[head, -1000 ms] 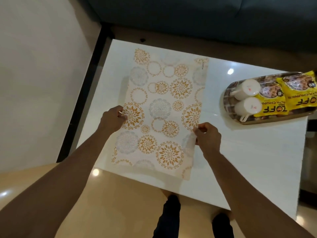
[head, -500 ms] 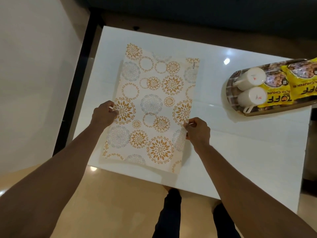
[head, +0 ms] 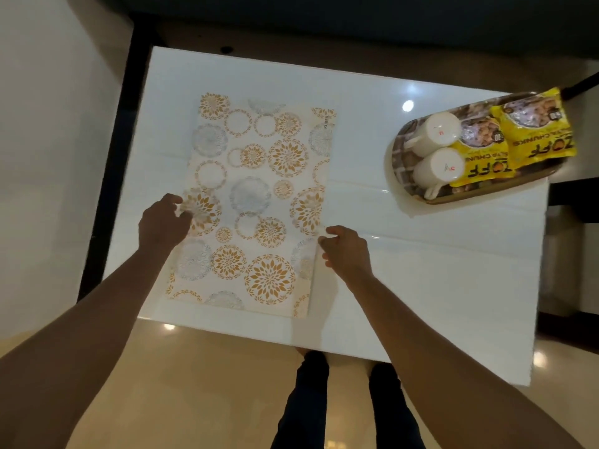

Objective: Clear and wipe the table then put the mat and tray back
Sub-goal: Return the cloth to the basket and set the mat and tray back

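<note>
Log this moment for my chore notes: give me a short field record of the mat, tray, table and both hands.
mat: patterned mat lies flat on the table, long side running away from the person
table: white glossy top
tray: oval tray at the table's far right corner
tray contents: two white mugs on their sides, two yellow snack packets
left hand: left hand at the mat's left edge, fingers blurred
right hand: right hand at the mat's right edge, fingers curled
</note>
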